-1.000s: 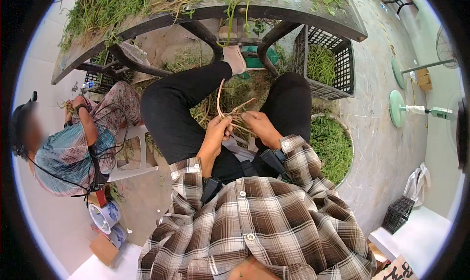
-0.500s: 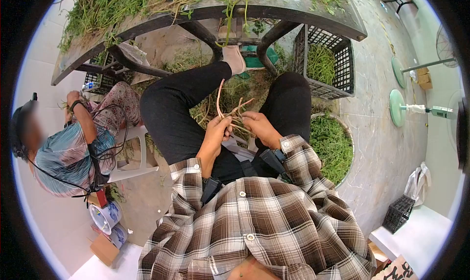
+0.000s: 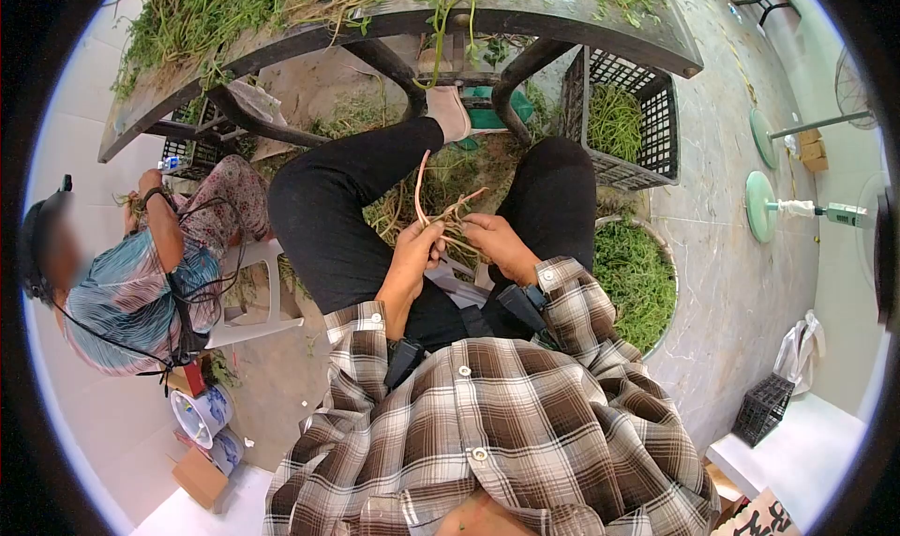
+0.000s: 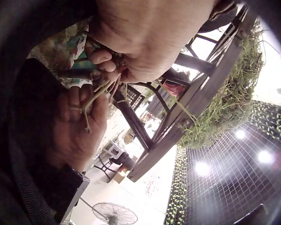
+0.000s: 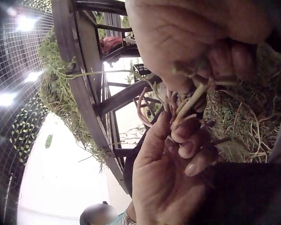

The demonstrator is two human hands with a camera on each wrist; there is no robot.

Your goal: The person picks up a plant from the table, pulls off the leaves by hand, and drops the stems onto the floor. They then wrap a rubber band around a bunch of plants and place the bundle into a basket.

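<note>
Between your knees, over your lap, the bundle of pale stems [image 3: 441,219] sits right where your 2 hands meet. Your left hand [image 3: 413,252] has its fingers curled round the lower ends of the stems, thumb side up, and the longest stem arcs up and away from that fist toward the table [image 3: 600,31]. Your right hand [image 3: 501,241] comes in from the other side, touching the bundle just beside the left; its fingertips [image 5: 192,140] are bent and pinch a thin stem (the right wrist view shows this closely, with the stems fanning out between both palms). The left wrist view shows the same meeting of hands, with thin green-tipped strands [image 4: 91,101] lying across the right palm.

Beyond your knees, greens hang over the table's edge. A black crate [image 3: 647,114] with greens stands to your right, and a round basin [image 3: 656,255] of greens lies just beside your right leg. Another seated person [image 3: 141,283] is to your left, well apart.
</note>
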